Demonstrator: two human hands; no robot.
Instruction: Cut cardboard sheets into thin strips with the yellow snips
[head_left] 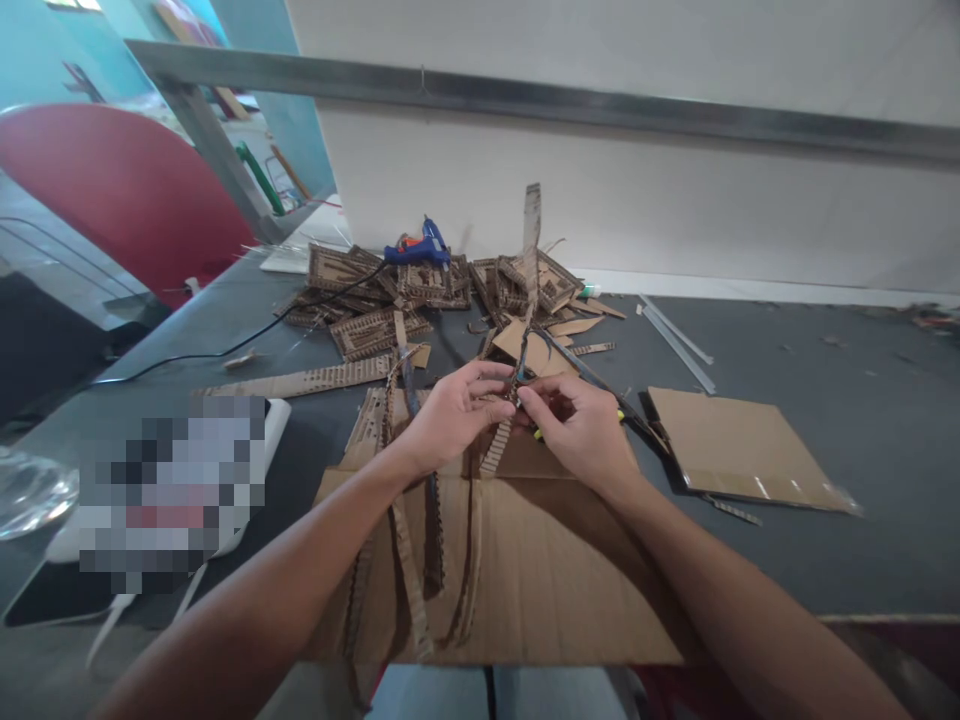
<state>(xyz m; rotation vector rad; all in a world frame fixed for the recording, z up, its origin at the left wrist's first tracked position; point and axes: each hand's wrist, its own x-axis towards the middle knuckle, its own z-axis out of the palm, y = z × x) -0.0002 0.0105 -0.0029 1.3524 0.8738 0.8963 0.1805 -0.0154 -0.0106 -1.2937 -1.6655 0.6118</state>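
Both hands meet over a large brown cardboard sheet (555, 570) at the front of the table. A narrow corrugated cardboard strip (498, 446) runs between them, its upper part rising towards the back. My left hand (465, 408) pinches the strip from the left, thumb and fingers closed on it. From the right, my right hand (574, 415) has its thumb and curled fingers closed on the same strip, close to the left fingertips. More thin strips (409, 575) lie on the sheet to the left of the hands. Something yellow-green shows partly behind the right hand.
A blue glue gun (420, 250) rests on piled cardboard pieces (360, 330) at the back, its cable trailing left. A cardboard piece (750, 450) and clear sticks (679, 345) lie right. A white device (274, 425) with cables is left, near a red chair (120, 190).
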